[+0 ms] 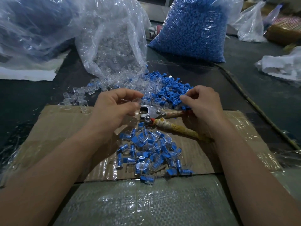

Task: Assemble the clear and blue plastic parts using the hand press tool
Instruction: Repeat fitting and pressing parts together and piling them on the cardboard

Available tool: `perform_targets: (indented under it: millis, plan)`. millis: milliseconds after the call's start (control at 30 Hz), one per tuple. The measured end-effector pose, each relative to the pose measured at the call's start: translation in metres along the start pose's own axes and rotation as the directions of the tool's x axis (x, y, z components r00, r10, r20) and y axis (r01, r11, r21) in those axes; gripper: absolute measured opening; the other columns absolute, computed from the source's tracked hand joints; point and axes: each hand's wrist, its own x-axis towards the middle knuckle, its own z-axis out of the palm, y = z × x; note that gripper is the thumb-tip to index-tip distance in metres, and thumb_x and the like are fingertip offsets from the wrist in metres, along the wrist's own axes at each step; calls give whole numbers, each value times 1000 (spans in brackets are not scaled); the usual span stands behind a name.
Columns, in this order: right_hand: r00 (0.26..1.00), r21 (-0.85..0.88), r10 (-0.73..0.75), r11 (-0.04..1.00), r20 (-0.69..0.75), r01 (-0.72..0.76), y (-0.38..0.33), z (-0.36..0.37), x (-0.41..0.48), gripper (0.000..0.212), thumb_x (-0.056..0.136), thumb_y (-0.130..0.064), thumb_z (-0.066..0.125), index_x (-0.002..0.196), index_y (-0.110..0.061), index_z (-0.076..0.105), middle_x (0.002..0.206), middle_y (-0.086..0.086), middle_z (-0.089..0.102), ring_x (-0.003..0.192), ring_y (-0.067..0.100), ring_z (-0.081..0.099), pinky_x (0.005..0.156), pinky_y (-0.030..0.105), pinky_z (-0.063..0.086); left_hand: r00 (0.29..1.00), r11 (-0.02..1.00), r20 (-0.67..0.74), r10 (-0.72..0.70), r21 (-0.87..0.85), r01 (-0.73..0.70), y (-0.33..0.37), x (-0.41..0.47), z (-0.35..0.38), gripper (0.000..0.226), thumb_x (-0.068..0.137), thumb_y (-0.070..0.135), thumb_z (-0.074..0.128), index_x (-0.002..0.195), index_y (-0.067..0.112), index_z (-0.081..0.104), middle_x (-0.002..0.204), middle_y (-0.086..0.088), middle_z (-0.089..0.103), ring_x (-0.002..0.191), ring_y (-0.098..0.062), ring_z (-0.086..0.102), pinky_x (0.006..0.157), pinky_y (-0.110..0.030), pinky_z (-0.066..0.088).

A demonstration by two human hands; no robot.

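Left hand (pixel 114 106): fingers curled, pinched a small clear plastic part (pixel 130 101).
Right hand (pixel 202 101): fingers curled among loose blue plastic parts (pixel 171 92); grip was unclear.

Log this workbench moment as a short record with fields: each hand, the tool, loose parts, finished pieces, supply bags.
left hand: pinches a clear part just left of the tool's head
right hand: fingertips at the loose blue parts; grip unclear
hand press tool: lies on the cardboard between the hands
loose clear parts: spilled from their bag
assembled pieces: heap on the cardboard, nearer than the tool
supply: bag of clear parts; bag of blue parts
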Motion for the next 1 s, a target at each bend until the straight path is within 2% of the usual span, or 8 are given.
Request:
perform_targets:
  millis: [100, 233, 367, 467, 600, 733, 867, 1000]
  plan:
    - [999, 174, 17, 985, -40, -10, -4, -6, -4, 18, 85, -26, 64, 76, -30, 49, 79, -7, 61, 76, 7, 60, 63, 22, 47, 1000, 999, -1, 24, 24, -24, 0, 0, 2, 21, 78, 5, 65, 87, 22, 72, 79, -1, 67, 71, -14, 61, 70, -32, 53]
    - [999, 221, -47, 974, 27, 40, -12, -6, -13, 15, 85, -26, 64, 75, -33, 55, 78, -5, 65, 74, 11, 63, 68, 29, 52, 999, 998, -24, 38, 45, -37, 1, -1, 2, 24, 66, 20, 67, 90, 18, 64, 76, 3, 63, 69, -10, 62, 68, -27, 54]
    - [994, 337, -101, 938, 40, 82, -18, -4, -20, 19, 86, -21, 62, 78, -38, 61, 70, -12, 62, 60, -2, 57, 59, 17, 51, 997, 996, -1, 78, 48, -78, 6, -2, 1, 25, 61, 19, 65, 86, 16, 62, 71, 0, 62, 63, -10, 65, 60, -20, 54]
    - [986, 371, -155, 921, 68, 119, -23, -3, -25, 21, 88, -16, 59, 91, -37, 62, 77, -17, 61, 67, -9, 57, 62, 8, 48, 995, 994, 5, 100, 38, -100, 7, -4, 3, 24, 60, 20, 65, 84, 23, 67, 68, 3, 67, 60, -8, 65, 58, -16, 53]
    - [971, 418, -226, 892, 83, 172, -33, -1, -32, 20, 84, -14, 64, 80, -33, 60, 73, -12, 63, 66, 2, 61, 65, 18, 53, 994, 991, -20, 104, 83, -102, 3, -5, 4, 28, 67, 11, 68, 89, 28, 69, 80, 1, 69, 75, -14, 64, 70, -25, 55]
    - [958, 511, -284, 830, 47, 221, -42, 1, -40, 18, 79, -13, 69, 74, -28, 62, 60, -13, 63, 53, 2, 57, 55, 16, 50, 993, 988, -20, 118, 106, -115, 3, -3, 1, 21, 71, 0, 70, 76, 20, 64, 67, 2, 63, 64, -16, 61, 60, -25, 54]
    - [941, 561, -333, 792, 67, 241, -49, 4, -47, 25, 81, -5, 66, 83, -30, 63, 69, -13, 64, 62, 1, 62, 61, 13, 50, 993, 990, -22, 113, 91, -110, 2, -2, 3, 14, 75, 0, 68, 72, 14, 65, 62, 0, 66, 57, -12, 63, 54, -18, 51]
    - [928, 587, -368, 765, 63, 264, -55, 9, -54, 24, 80, -1, 67, 81, -25, 63, 74, -2, 66, 66, 13, 66, 65, 29, 57, 995, 994, -25, 98, 49, -96, 3, -5, 6, 9, 78, 4, 67, 75, 13, 66, 67, -7, 69, 59, -14, 66, 52, -23, 55]
